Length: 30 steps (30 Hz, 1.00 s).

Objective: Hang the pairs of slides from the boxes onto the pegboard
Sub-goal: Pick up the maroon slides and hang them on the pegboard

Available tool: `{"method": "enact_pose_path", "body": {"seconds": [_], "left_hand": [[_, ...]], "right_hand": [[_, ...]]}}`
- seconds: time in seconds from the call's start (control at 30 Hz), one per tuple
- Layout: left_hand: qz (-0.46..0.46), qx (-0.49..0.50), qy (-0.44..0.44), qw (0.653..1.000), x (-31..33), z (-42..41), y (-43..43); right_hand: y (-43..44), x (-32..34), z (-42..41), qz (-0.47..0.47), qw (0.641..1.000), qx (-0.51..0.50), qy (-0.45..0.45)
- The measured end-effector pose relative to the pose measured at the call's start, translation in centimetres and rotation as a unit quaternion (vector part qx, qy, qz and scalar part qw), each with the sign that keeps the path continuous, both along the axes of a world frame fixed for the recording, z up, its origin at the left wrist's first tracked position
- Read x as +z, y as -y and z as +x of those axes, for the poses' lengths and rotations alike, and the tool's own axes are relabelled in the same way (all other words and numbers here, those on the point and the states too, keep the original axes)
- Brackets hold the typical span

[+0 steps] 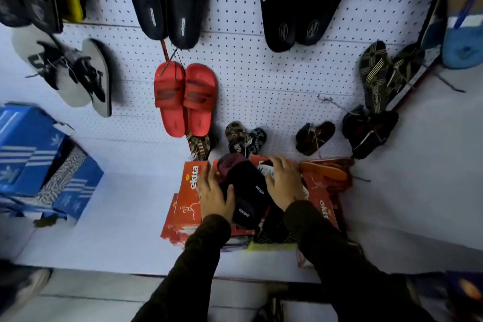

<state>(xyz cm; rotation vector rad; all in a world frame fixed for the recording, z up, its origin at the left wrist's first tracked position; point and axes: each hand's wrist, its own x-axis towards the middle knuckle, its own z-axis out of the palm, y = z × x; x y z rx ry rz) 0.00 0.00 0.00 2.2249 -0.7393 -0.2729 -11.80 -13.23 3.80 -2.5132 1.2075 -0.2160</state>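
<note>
Left hand [215,195] wraps the black-and-maroon slides [244,191] atop the red Ektta boxes [189,185], right hand [285,180] spread loose beside them — one-sided grip, the pair could slip off.

Head view — steeply down, near pegboard [261,81]

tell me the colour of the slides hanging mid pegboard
Red slides with dark strap markings, clearest in the head view.

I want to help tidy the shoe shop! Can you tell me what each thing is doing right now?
black slides: lying on the boxes, held by both hands
left hand: gripping the slides
right hand: resting on the slides
red boxes: stacked on the shelf
red slides: hanging on the pegboard
blue boxes: stacked at left
</note>
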Motion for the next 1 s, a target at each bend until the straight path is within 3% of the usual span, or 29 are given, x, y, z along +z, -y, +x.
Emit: {"method": "enact_pose_path", "body": {"seconds": [0.1,0.2,0.37,0.63,0.87,1.0], "left_hand": [[0.036,0.123,-0.184,0.975,-2.2,-1.3,-0.6],[0.062,0.213,-0.355,0.908,-3.4,-2.4,-0.7],[0.009,0.214,-0.555,0.804,-8.4,-2.5,0.8],[-0.089,0.246,-0.612,0.747,-6.1,-1.1,-1.7],[-0.143,0.246,-0.569,0.771,-2.8,1.4,-4.1],[-0.182,0.209,-0.53,0.801,0.6,3.5,-4.8]], "right_hand": [[0.3,-1.5,0.2,0.099,0.994,-0.007,-0.055],[0.3,-2.4,0.6,0.182,0.981,-0.034,-0.065],[1.1,-3.6,1.3,0.266,0.958,-0.101,-0.017],[1.8,-5.8,1.2,0.402,0.896,-0.187,0.022],[-0.4,-5.7,1.0,0.515,0.805,-0.249,0.159],[-1.4,-3.1,2.2,0.524,0.789,-0.226,0.226]]}}
